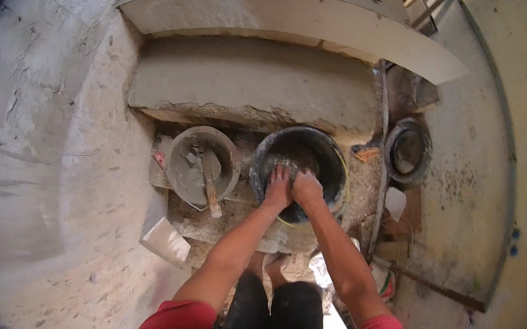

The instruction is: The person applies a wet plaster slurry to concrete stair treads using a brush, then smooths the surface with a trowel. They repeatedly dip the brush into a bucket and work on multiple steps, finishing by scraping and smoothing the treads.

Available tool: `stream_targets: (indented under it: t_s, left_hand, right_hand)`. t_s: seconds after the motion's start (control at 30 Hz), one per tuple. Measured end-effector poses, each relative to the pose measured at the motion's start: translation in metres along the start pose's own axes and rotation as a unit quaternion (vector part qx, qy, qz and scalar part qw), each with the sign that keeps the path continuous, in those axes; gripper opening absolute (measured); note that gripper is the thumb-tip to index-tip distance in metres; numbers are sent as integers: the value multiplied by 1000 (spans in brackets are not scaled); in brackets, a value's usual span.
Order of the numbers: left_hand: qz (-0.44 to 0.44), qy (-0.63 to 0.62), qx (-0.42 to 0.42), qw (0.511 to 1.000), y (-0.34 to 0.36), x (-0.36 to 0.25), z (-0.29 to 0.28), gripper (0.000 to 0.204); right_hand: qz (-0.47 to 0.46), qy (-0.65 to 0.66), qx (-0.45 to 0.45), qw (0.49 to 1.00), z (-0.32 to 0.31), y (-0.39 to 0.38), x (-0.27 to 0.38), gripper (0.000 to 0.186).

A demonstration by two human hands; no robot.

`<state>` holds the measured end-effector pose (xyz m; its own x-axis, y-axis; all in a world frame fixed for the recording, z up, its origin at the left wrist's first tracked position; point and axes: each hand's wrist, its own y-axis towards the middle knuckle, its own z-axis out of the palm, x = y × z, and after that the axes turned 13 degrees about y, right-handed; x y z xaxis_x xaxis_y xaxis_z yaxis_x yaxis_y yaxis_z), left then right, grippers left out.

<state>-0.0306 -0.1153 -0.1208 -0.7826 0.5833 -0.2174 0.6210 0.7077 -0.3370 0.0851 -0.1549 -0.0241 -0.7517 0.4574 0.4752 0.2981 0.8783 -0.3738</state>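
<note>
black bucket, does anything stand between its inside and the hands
Nothing visible does: the left hand and right hand are already inside the black bucket, forearms crossing its near side. The grey bucket with the trowel stands left of both arms.

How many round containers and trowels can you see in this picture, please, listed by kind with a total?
Round containers: 3 (the black tub, the grey bucket and the dark pail at the right)
Trowels: 1 (the wooden-handled trowel in the grey bucket)
Total: 4 visible
</note>
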Motion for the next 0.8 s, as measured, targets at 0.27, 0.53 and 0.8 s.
stream_targets:
  t_s: [0.27,0.53,0.8]
  left_hand:
    - [40,35,35,998,19,-3,31,37]
    - [-88,-62,-12,994,24,0,11,29]
    - [27,8,73,997,26,-4,40,27]
  right_hand:
    - [36,-25,33,998,70,40,-67,23]
    - [70,-53,93,992,69,40,-56,20]
    - [125,-70,166,976,14,-11,-27,41]
